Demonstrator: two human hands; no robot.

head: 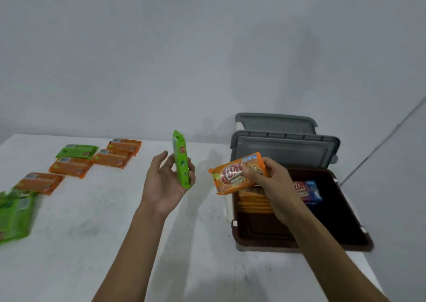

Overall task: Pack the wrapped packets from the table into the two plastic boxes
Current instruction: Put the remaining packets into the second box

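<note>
My left hand (163, 181) holds a green packet (181, 159) upright on its edge, above the table's middle. My right hand (274, 186) grips an orange packet (232, 178) over the left rim of the near brown box (244, 241). Inside that box a stack of orange packets (253, 201) lies at the left and a blue and red packet (307, 192) at the back. Its grey lid (285, 151) stands open behind it. A second box (276, 120) with a grey lid sits further back; its inside is hidden.
Loose packets lie on the white table (92, 244) at the left: several orange packets (69, 166) and a green one (77, 151) at the back, and a green pile (15, 216) at the left edge. A grey wall stands behind.
</note>
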